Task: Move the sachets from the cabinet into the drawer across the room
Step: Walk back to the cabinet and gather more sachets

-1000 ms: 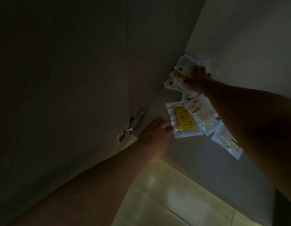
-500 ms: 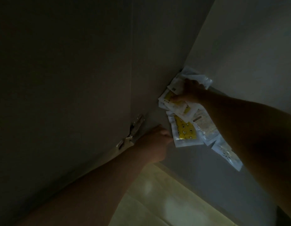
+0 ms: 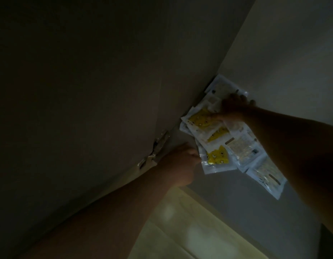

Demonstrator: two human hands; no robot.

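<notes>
The light is poor, but the sachets show plainly enough: a loose, overlapping fan on the cabinet shelf, none of them out yet. The fan runs from the back corner, just beyond the right hand, diagonally forward and under the right forearm. The last loose sachet lies nearest the shelf's front edge.

The right hand lies on top of the far end of the pile, its thumb stretched across a yellow-printed packet. I cannot tell whether the fingers curl under anything. The left hand comes in beside the door hinge, and its fingertips meet the left edge of another yellow sachet at the near end. Whether it pinches that edge or only touches it is lost in the dark.

So the pile sits between the two hands, its long axis running from one to the other. The right hand is nearer the bulk and the left nearer the front packets. Gathering looks like the step in hand, and sweeping the fan together toward the left hand seems the natural move. The drawer is not in sight; only pale floor tiles show below.
</notes>
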